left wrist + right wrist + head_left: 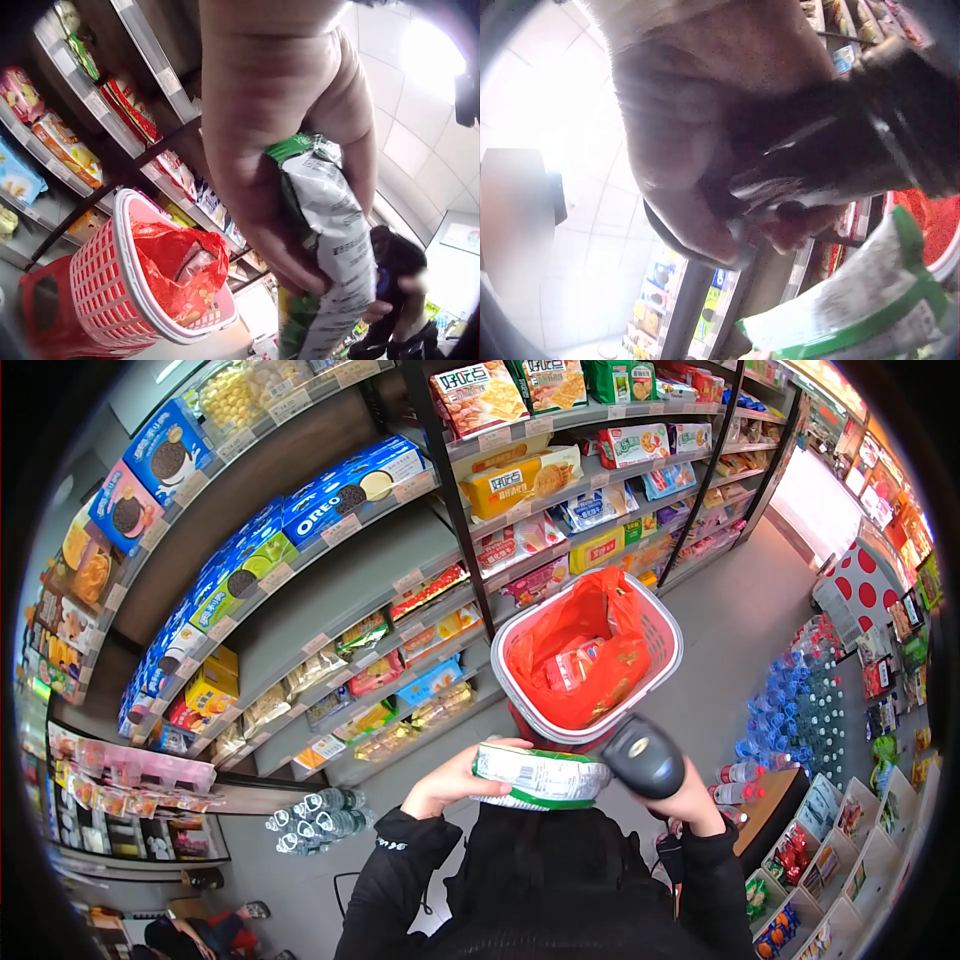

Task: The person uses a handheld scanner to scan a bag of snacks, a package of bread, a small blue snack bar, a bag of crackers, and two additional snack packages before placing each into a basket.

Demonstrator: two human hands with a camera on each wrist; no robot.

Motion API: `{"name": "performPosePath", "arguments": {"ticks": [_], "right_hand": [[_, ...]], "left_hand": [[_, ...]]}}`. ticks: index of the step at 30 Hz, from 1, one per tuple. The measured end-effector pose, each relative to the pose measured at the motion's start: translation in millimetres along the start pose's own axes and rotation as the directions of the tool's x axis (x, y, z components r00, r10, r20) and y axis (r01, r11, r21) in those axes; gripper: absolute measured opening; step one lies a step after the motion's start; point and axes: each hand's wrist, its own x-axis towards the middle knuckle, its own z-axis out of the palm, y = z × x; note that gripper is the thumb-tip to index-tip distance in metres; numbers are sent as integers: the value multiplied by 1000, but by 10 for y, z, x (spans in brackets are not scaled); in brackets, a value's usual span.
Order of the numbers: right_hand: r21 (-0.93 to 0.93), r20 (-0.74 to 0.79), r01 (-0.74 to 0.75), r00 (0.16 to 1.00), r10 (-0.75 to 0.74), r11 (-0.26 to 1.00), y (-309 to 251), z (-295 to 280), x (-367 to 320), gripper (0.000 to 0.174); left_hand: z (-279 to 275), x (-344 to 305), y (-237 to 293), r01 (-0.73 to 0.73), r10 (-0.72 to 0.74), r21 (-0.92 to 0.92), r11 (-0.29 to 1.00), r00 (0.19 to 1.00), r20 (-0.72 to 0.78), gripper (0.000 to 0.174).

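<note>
In the head view my left hand (450,782) grips the left end of a green and white packet (540,776), its printed side showing. The left wrist view has the fingers of my left hand (277,172) and thumb around the packet (334,247). A black handheld scanner (645,757) is held in my right hand (692,800), its head at the packet's right end. Up close in the right wrist view, the fingers of my right hand (697,142) curl round the scanner's dark handle (810,142). The packet (847,300) lies below it.
Ahead is a white-rimmed basket (505,660) with a red bag (625,630) inside, holding a red packet. Shelves of biscuits (340,490) curve along the left and front. Water bottles (320,822) stand on the floor at left, more bottles (800,705) at right.
</note>
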Motion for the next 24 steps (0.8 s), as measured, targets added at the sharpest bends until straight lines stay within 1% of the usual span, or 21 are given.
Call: {"name": "performPosePath", "arguments": {"ticks": [1, 2, 3, 5, 6, 7, 9, 10, 11, 13, 14, 15, 17, 18, 19, 20, 21, 22, 23, 24], "right_hand": [[85, -134, -6, 991, 17, 996, 115, -19, -12, 47], [257, -174, -97, 974, 144, 962, 342, -59, -25, 43], [424, -143, -81, 977, 155, 902, 259, -60, 8, 43], [604, -202, 45, 974, 99, 795, 237, -11, 65, 44], [630, -192, 55, 978, 87, 775, 251, 9, 79, 45], [631, -186, 54, 979, 84, 774, 260, 24, 71, 45], [733, 25, -24, 1000, 9, 680, 258, 56, 43, 48], [754, 70, -59, 998, 10, 654, 221, 98, 30, 53], [755, 69, -57, 998, 6, 654, 239, 129, -1, 53], [699, -74, 16, 996, 51, 715, 285, 196, -66, 58], [753, -52, 3, 997, 55, 658, 265, 209, -42, 57], [748, -39, 2, 998, 40, 664, 215, 208, -6, 57], [740, -14, -41, 997, 76, 671, 93, 231, 42, 54], [711, 20, -46, 999, 45, 702, 64, 233, 90, 51], [682, -10, 7, 1000, -1, 732, 18, 247, 107, 50], [667, 5, 11, 1000, -18, 745, 66, 245, 113, 51], [653, 12, 19, 999, -35, 757, 109, 243, 117, 51], [637, 39, 13, 998, -49, 770, 75, 265, 131, 52], [639, 85, -21, 995, -44, 769, 22, 300, 150, 55], [651, 139, -23, 986, -90, 759, -32, 355, 192, 56]], "left_hand": [[11, -54, 69, -18, 18, 4, 1000, 1000, 9, 64], [43, -114, 130, 8, -10, -35, 999, 999, -50, 70], [65, -174, 173, 7, -9, -32, 999, 999, -52, 70], [92, -282, 211, -49, 26, -181, 982, 991, -131, 74], [111, -330, 180, -57, 5, -269, 961, 982, -190, 77], [97, -369, 106, -100, 29, -341, 935, 978, -206, 78], [122, -411, 10, -140, 36, -469, 872, 974, -222, 78], [134, -415, -21, -141, 37, -468, 873, 974, -225, 78], [141, -410, -38, -165, 46, -474, 865, 967, -252, 78], [149, -410, -42, -199, 69, -473, 858, 958, -278, 78], [156, -423, -40, -227, 87, -458, 859, 948, -305, 77], [154, -450, -35, -259, 108, -441, 859, 934, -339, 76], [163, -561, 14, -312, 145, -429, 848, 914, -378, 75], [205, -630, 122, -322, 168, -318, 892, 888, -427, 71], [243, -705, 200, -319, 193, -203, 926, 861, -471, 66], [260, -776, 228, -325, 279, -3, 946, 814, -509, 61], [294, -833, 305, -333, 287, 5, 943, 805, -520, 61], [339, -877, 409, -277, 454, 403, 872, 765, -457, 59], [372, -912, 483, -185, 582, 733, 655, 742, -333, 56], [400, -929, 501, -97, 591, 844, 527, 756, -282, 54]]}}
